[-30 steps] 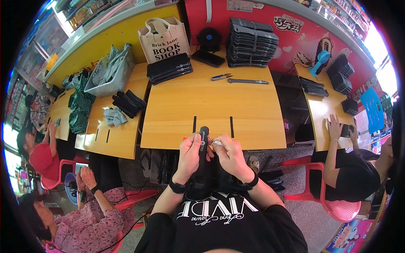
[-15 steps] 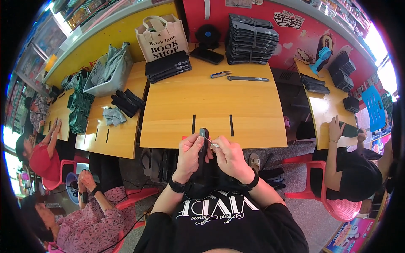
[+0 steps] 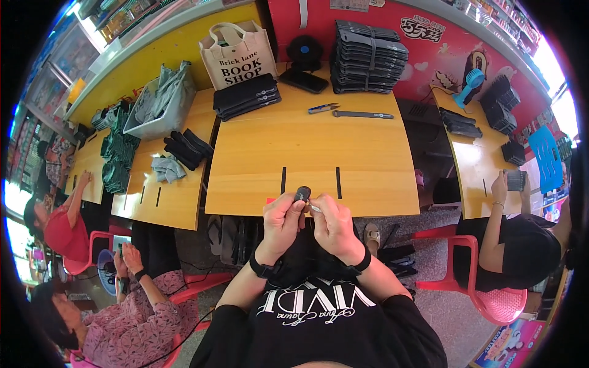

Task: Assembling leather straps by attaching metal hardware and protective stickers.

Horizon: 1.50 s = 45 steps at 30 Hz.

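My left hand (image 3: 280, 219) pinches a dark, flat piece with a rounded end (image 3: 302, 194) over the near edge of the wooden table (image 3: 313, 144). Its lower part is hidden behind my fingers. Closed beside it, my right hand (image 3: 334, 224) grips a small, thin whitish thing (image 3: 315, 208) whose kind I cannot make out. The two hands are close together, fingertips almost touching. Farther back on the table lie thread snips (image 3: 323, 108) with a blue handle, and a long dark strip (image 3: 363, 115) with a rounded end.
Behind stand a tied stack of dark flat pieces (image 3: 368, 58), a phone (image 3: 303, 80), a canvas bag (image 3: 238, 55) and black folded pieces (image 3: 246, 98). A grey bin (image 3: 162, 116) of cloth stands left. People sit at both sides; a pink chair (image 3: 466, 264) is at right.
The rounded piece now tips so less of its length shows, and my right hand has come closer to my left. At right, another person's hands have raised a dark piece.
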### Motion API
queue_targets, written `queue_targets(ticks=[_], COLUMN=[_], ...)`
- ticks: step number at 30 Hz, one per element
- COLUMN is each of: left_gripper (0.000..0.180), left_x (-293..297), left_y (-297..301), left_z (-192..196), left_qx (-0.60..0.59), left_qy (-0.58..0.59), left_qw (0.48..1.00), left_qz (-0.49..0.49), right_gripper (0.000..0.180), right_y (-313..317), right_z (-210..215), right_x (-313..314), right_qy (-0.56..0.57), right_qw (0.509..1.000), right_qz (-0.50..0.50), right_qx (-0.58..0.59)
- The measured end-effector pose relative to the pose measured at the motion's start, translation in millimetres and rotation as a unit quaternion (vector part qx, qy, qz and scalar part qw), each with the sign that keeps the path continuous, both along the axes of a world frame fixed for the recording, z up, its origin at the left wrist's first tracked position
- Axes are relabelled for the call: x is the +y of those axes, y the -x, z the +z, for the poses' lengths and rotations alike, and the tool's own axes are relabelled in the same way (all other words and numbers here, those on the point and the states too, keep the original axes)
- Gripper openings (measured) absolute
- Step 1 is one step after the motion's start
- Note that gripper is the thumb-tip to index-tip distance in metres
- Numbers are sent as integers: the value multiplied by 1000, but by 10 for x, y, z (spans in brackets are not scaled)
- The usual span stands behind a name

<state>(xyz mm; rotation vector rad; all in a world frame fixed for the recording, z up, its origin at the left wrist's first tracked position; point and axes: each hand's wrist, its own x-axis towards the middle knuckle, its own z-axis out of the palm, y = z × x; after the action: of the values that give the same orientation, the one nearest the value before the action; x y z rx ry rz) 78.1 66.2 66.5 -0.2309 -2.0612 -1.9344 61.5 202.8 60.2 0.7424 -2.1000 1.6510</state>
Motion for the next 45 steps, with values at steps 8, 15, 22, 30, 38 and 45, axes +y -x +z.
queue_targets(ticks=[8, 15, 22, 30, 38, 45], left_gripper=[6, 22, 21, 19, 16, 21], left_x=[-330, -335, -378, -260, -53, -278], left_y=[118, 40, 68, 112, 104, 179], left_z=[315, 174, 52, -192, -264, -96], left_qx=[68, 75, -237, -254, -181, -190], left_qy=[315, 465, -12, -241, -397, -373], left_qw=[938, 877, 948, 902, 896, 901], left_qz=[-127, -93, -211, -253, -84, -110], right_gripper=[18, 16, 18, 19, 25, 33], right_y=[303, 313, 224, 111, 50, 152], right_z=[220, 350, 190, 189, -36, 131], right_x=[383, 405, 359, 263, 94, 178], right_qy=[-288, -321, -272, -345, -278, -171], right_qw=[924, 929, 949, 920, 937, 981], right_qz=[37, 105, 49, -31, -110, -4], right_qx=[250, 148, 152, 183, 182, 90])
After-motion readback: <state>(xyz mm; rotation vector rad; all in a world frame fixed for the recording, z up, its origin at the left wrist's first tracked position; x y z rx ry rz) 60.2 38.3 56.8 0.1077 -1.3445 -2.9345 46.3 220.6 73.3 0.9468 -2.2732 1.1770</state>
